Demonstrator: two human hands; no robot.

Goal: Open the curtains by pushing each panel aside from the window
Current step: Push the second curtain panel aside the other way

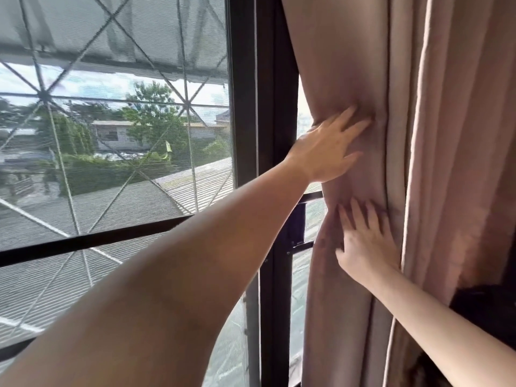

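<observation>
A dusty-pink curtain panel (435, 135) hangs bunched in folds at the right side of a dark-framed window (268, 135). My left hand (326, 152) lies flat against the curtain's left edge at mid height, fingers spread and pressing into the cloth. Below it my right hand (365, 244) also rests flat on the fabric, fingers apart and pointing up. Neither hand grips the cloth. The panel covers only the right strip of the glass; a narrow gap of pane shows beside its edge.
The uncovered glass (117, 135) has a mesh screen and diagonal metal bars, with roofs and trees outside. A black latch (297, 227) sits on the frame next to the curtain edge. A dark object (485, 311) stands low at the right.
</observation>
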